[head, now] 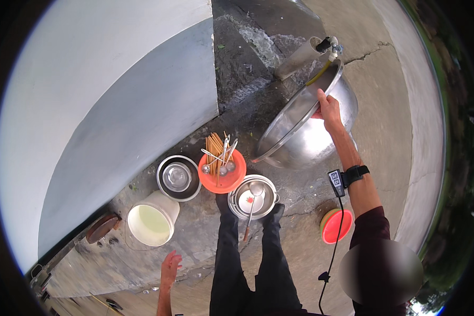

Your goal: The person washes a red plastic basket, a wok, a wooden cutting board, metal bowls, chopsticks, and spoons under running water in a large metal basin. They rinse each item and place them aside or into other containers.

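Observation:
My right hand (327, 108) grips the rim of a large stainless steel basin (316, 138), which stands tilted on its side with its mouth facing up and left. My left hand (170, 267) hangs free at the lower left, fingers apart, below a white bucket (175, 207) of pale liquid. Near my feet, an orange plastic basin (217, 187) holds wooden chopsticks (216, 143) and several metal spoons (222, 170). Beside it stands a metal pot (267, 209) containing a white bowl with a red print and a wooden-handled ladle (256, 189).
A tap (334, 48) on a pipe post carries a yellow hose (318, 76) reaching into the tilted basin. A dark-rimmed basin (162, 189) holds a smaller metal bowl. Red and green plastic basins (337, 227) lie at right. A white and grey wall (150, 87) borders the wet concrete.

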{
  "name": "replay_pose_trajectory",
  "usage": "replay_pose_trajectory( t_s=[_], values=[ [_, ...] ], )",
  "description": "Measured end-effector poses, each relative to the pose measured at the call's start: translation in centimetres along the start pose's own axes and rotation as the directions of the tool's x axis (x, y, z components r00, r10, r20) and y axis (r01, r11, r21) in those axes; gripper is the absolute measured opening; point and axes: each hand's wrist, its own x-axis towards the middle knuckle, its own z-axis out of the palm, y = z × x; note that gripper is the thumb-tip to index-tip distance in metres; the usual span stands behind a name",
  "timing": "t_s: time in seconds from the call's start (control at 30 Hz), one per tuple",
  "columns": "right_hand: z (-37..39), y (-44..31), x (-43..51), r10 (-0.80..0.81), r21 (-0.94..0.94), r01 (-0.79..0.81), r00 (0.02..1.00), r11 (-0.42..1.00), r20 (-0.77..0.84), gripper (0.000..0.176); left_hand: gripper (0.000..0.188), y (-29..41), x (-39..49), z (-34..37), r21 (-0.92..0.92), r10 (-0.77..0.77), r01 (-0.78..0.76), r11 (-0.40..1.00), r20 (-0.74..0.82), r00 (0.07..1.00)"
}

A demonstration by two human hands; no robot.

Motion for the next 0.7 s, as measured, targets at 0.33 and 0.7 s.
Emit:
replay_pose_trajectory(
  t_s=[0.33,0.7],
  values=[
    [-2.1,1.1,1.7,0.019,0.015,-0.019,1.000,1.000,0.014,0.058,0.048,-3.1,-1.0,0.9,-0.048,-0.029,0.029,0.998,0.011,1.000],
    [-18.6,17.6,-3.4,0.247,0.448,-0.093,0.921,0.889,-0.300,0.045,0.047,-5.1,-3.1,0.9,0.189,-0.071,0.077,0.979,-0.040,0.997]
  ],
)
